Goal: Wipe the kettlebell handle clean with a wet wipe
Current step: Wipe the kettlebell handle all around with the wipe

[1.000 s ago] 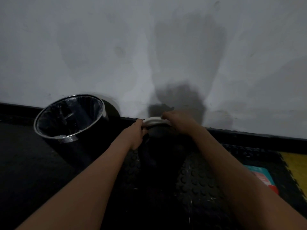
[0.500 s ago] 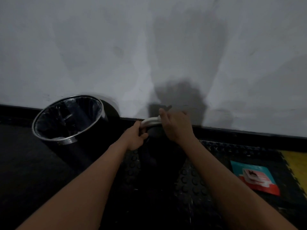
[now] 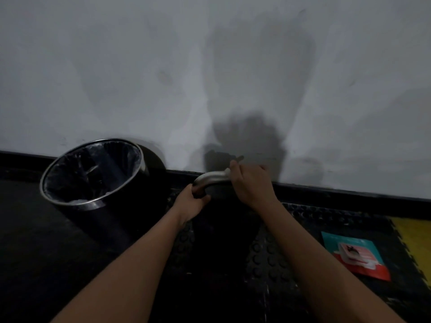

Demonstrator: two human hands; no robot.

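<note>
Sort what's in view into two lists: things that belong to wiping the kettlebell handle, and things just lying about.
In the job:
kettlebell handle
wet wipe, barely visible under the right hand
left hand, gripping the handle's left end

Lying about:
lined bin
teal and red packet
yellow mat

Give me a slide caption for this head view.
Left hand steadies the kettlebell handle while right hand grips it beside a bin.

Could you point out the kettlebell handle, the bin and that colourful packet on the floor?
kettlebell handle (image 3: 211, 178): head view, on the bare metal bend between the hands.
bin (image 3: 70, 202): head view, on its shiny front rim.
packet (image 3: 356, 255): head view, on its middle.
</note>
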